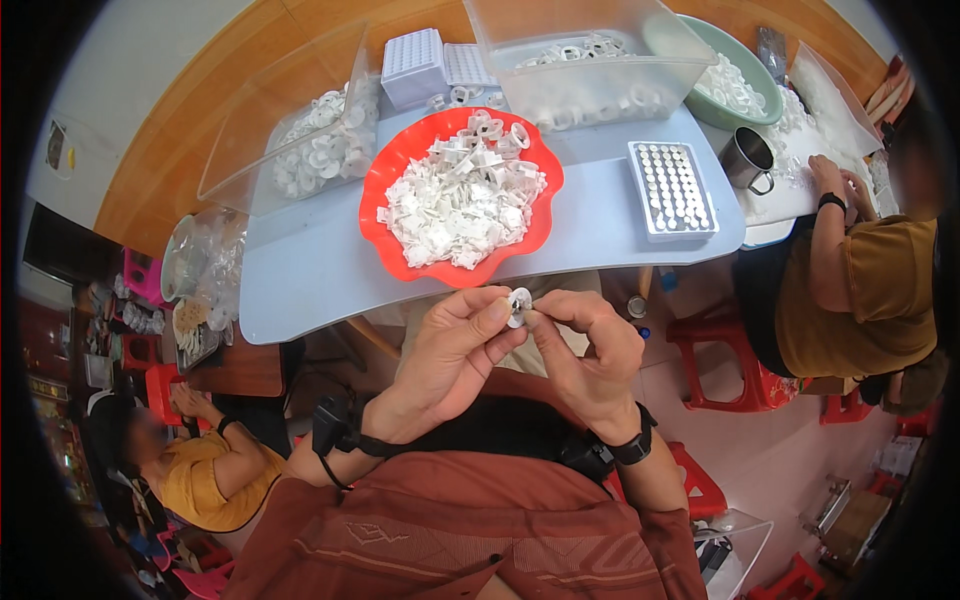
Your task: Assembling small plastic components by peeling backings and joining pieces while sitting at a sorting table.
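**Ring [519, 305] pinched in both hands, likely mid-fitting**

Table [300, 265]: pale blue, spans the upper half of the frame. Two clear bins on it, one upper left [245, 165], one top centre [640, 78], both with white parts inside. Red bowl [545, 225], upper centre, heaped with small white pieces, a few rings on the far side of the heap.

Left hand [440, 350], frame centre: thumb and fingers closed on the ring's left side, palm partly turned up, other fingers loosely curled. Right hand [595, 360], just right of it: thumb and forefinger pinched at the ring's right edge, other fingers bent in. Can't tell if a small piece is also between those tips.

Tray [685, 230], upper right: white, rows of round pieces. Untouched.

Ring: centre of frame, held up off the table, just below the bowl; white, dark middle. Step looks like fitting or adjusting something on it with the right fingertips. Next move probably calls for a steady left grip and a light, precise right push; a slip could drop it.
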A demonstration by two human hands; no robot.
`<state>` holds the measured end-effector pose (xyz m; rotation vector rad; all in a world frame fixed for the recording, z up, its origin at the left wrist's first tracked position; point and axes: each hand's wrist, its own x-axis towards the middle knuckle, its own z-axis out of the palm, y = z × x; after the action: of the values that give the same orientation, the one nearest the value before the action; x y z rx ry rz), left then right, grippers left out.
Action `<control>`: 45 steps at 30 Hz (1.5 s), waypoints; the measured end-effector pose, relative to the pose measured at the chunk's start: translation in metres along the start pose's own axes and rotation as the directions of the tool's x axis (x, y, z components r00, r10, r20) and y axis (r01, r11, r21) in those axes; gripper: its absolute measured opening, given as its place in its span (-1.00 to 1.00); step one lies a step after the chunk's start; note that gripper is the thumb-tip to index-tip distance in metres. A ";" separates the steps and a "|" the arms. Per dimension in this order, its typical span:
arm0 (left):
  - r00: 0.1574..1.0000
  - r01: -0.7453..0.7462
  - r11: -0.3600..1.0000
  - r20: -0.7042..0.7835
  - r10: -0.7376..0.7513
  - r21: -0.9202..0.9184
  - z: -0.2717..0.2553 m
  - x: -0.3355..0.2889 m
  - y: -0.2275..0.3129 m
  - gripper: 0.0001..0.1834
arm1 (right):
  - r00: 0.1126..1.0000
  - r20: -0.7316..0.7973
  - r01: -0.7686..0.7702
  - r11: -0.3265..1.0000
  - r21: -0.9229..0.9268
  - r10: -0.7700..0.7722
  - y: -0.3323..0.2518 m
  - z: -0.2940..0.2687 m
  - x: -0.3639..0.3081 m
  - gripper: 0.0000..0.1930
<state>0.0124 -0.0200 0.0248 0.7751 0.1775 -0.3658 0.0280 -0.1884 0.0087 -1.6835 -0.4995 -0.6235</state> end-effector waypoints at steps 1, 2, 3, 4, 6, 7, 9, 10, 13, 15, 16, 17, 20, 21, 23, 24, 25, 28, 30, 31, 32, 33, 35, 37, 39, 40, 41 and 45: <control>1.000 -0.003 1.000 -0.005 0.003 0.001 0.000 0.000 0.000 -0.83 | 1.000 0.000 0.000 1.000 0.000 0.000 0.000 0.000 0.000 -0.76; 1.000 -0.006 1.000 -0.009 0.006 0.002 0.000 0.000 -0.001 -0.83 | 1.000 0.004 0.013 1.000 -0.005 -0.013 -0.001 0.000 0.001 -0.76; 1.000 -0.006 1.000 -0.009 0.006 0.002 0.001 0.000 -0.001 -0.83 | 1.000 0.008 0.026 1.000 -0.011 -0.026 -0.001 0.000 0.001 -0.75; 1.000 -0.011 1.000 -0.019 0.011 0.004 0.001 0.000 -0.001 -0.83 | 1.000 0.007 0.027 1.000 -0.011 -0.027 0.000 0.000 0.001 -0.75; 0.999 -0.016 1.000 -0.029 0.016 0.007 0.001 -0.001 -0.002 -0.83 | 0.998 0.012 0.057 0.998 -0.023 -0.057 0.001 0.000 0.001 -0.75; 0.999 -0.026 1.000 -0.030 0.026 0.015 0.001 -0.001 -0.003 -0.83 | 0.998 0.012 0.057 0.998 -0.023 -0.057 0.002 0.000 0.002 -0.75; 0.999 -0.035 0.999 -0.032 0.036 0.022 0.000 -0.001 -0.004 -0.83 | 0.997 0.014 0.072 0.997 -0.028 -0.072 0.002 0.000 0.002 -0.76; 0.999 -0.046 0.998 -0.026 0.047 0.040 -0.002 -0.001 -0.005 -0.83 | 0.997 0.014 0.072 0.997 -0.028 -0.072 0.002 0.000 0.002 -0.76; 0.998 -0.063 0.996 -0.020 0.064 0.064 -0.004 0.000 -0.007 -0.83 | 0.998 0.055 0.030 0.999 -0.023 -0.028 0.001 -0.002 0.001 -0.78; 0.997 -0.069 0.995 -0.019 0.070 0.069 -0.005 0.000 -0.008 -0.83 | 0.982 0.126 -0.143 0.990 0.022 0.139 -0.003 -0.005 0.001 -0.80; 0.997 -0.075 0.994 -0.006 0.076 0.077 -0.006 0.000 -0.008 -0.82 | 0.982 0.126 -0.143 0.989 0.022 0.139 -0.002 -0.005 0.000 -0.80; 0.997 -0.082 0.993 0.008 0.081 0.085 -0.006 0.000 -0.009 -0.82 | 0.975 0.111 -0.202 0.974 0.101 0.190 -0.002 -0.003 -0.001 -0.80; 0.996 -0.087 0.991 0.038 0.083 0.106 -0.008 0.001 -0.009 -0.79 | 0.963 0.099 -0.263 0.949 0.173 0.249 -0.002 -0.003 -0.004 -0.81; 0.996 -0.087 0.991 0.037 0.083 0.105 -0.008 0.001 -0.010 -0.79 | 0.962 0.096 -0.269 0.949 0.166 0.256 -0.002 -0.004 -0.004 -0.82; 0.995 -0.092 0.989 0.037 0.088 0.118 -0.008 0.001 -0.011 -0.79 | 0.970 0.091 -0.237 0.963 0.125 0.227 -0.002 -0.004 -0.004 -0.81; 0.995 -0.091 0.989 0.037 0.088 0.118 -0.007 0.001 -0.011 -0.79 | 0.977 0.087 -0.204 0.975 0.085 0.196 -0.002 -0.004 -0.004 -0.80; 0.995 -0.096 0.986 0.041 0.091 0.133 -0.005 0.001 -0.010 -0.79 | 0.977 0.086 -0.204 0.975 0.084 0.197 -0.002 -0.005 -0.004 -0.80; 0.993 -0.116 0.979 0.058 0.107 0.168 -0.006 0.003 -0.011 -0.79 | 0.990 0.103 -0.093 0.995 -0.026 0.095 0.001 -0.006 -0.002 -0.78; 0.990 -0.132 0.973 0.072 0.120 0.188 -0.007 0.005 -0.012 -0.80 | 0.994 0.099 -0.035 0.998 -0.044 0.040 0.003 -0.005 0.000 -0.77; 0.989 -0.137 0.971 0.083 0.123 0.194 -0.007 0.005 -0.011 -0.80 | 0.994 0.100 -0.035 0.998 -0.044 0.040 0.003 -0.005 0.000 -0.77; 0.988 -0.143 0.970 0.095 0.126 0.199 -0.008 0.006 -0.011 -0.80 | 0.993 0.113 -0.022 0.998 -0.059 0.029 0.003 -0.005 0.001 -0.77; 0.988 -0.143 0.970 0.094 0.126 0.198 -0.008 0.006 -0.010 -0.80 | 0.992 0.125 -0.009 0.997 -0.073 0.018 0.003 -0.006 0.002 -0.78; 0.983 -0.170 0.959 0.111 0.148 0.227 -0.008 0.006 -0.010 -0.79 | 0.988 0.122 -0.091 0.995 -0.026 0.094 0.000 -0.005 0.003 -0.79; 0.982 -0.174 0.959 0.116 0.151 0.223 -0.005 0.006 -0.009 -0.78 | 0.978 0.123 -0.173 0.985 0.020 0.169 -0.002 -0.005 0.003 -0.79; 0.980 -0.179 0.959 0.122 0.155 0.218 -0.003 0.005 -0.008 -0.78 | 0.933 0.131 -0.354 0.920 0.166 0.335 -0.002 -0.007 0.004 -0.80; 0.980 -0.177 0.956 0.126 0.151 0.234 -0.002 0.005 -0.008 -0.78 | 0.932 0.132 -0.355 0.921 0.163 0.336 -0.001 -0.007 0.004 -0.80; 0.981 -0.175 0.952 0.130 0.146 0.250 -0.002 0.005 -0.007 -0.78 | 0.914 0.166 -0.400 0.893 0.208 0.371 -0.001 -0.008 0.005 -0.80; 0.984 -0.162 0.951 0.117 0.135 0.262 -0.001 0.004 -0.007 -0.80 | 0.876 0.261 -0.470 0.839 0.275 0.405 0.009 -0.013 0.005 -0.82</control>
<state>0.0135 -0.0245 0.0183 1.0318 -0.0250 -0.2868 0.0356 -0.2027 0.0066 -1.4688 -0.3115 -0.0294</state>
